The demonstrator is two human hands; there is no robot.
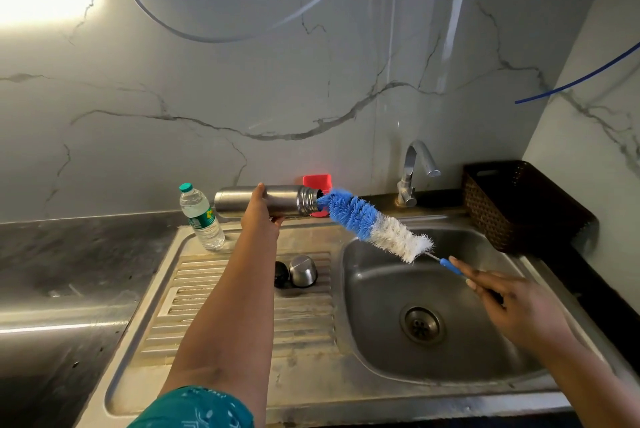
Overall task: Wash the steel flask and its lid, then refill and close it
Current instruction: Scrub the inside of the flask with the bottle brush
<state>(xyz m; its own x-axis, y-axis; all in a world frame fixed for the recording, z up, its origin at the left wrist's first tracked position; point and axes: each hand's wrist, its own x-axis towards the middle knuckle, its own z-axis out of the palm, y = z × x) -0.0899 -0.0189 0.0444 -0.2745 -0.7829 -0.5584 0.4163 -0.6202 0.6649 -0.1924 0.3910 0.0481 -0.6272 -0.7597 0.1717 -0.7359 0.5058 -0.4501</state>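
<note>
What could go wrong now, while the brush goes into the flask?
1. The left hand holds the steel flask sideways in the air, above the drainboard. A hard push of the bottle brush may knock it loose.
2. The right hand holds only the end of the thin blue handle, so the brush may bend or slip.
3. The steel cup and black lid lie below and could be hit.

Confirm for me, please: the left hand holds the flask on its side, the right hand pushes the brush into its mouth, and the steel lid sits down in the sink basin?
Not quite. The head view shows the lid on the ribbed drainboard, left of the basin. The rest holds: the left hand holds the flask on its side, and the right hand pushes the brush into its mouth.
</note>
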